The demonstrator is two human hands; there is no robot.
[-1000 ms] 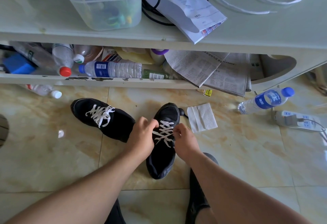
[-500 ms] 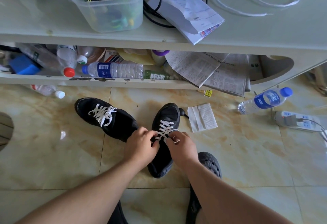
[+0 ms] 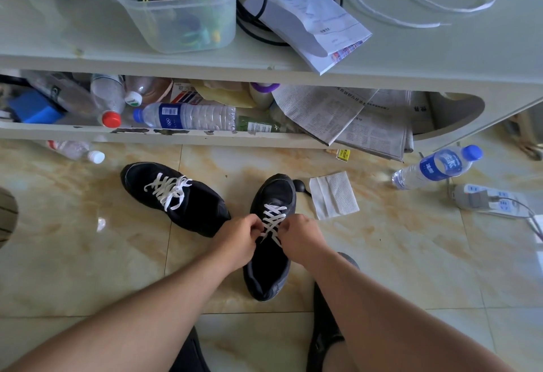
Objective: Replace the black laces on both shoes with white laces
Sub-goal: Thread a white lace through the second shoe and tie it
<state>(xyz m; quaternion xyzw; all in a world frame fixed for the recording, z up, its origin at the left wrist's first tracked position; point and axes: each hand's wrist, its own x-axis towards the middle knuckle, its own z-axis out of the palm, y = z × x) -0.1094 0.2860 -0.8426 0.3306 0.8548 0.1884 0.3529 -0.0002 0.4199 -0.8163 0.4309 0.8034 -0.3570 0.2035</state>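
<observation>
1. My left hand [image 3: 239, 238] is curled tight at the left edge of the lacing, thumb and fingers pinching what looks like one end of the white lace [image 3: 273, 222].
2. My right hand [image 3: 302, 238] mirrors it on the other side, fingers folded in on the other run of lace. The exact pinch is hidden behind my knuckles.
3. Both hands sit at the top eyelets of the right-hand black shoe [image 3: 271, 239], which rests on the tiled floor [image 3: 411, 254] directly in front of me.
4. The relation that matters: the shoe's long axis runs straight away from me, toe toward the low cabinet [image 3: 205, 133], heel opening toward my body. The lace ends come out one to each side, so neither hand is nearer and each pulls outward on its own side.
5. I judge the crossings are done and tightening or knotting comes next.
6. The other black shoe [image 3: 176, 198] lies just to the left, toe angled away and left, already wearing white laces with loose ends spread on top.
7. Farther out: a folded tissue [image 3: 335, 195] beside the toe, a water bottle [image 3: 437, 166] and power strip [image 3: 490, 201] to the right.
8. No black laces that I can pick out on the floor.
</observation>
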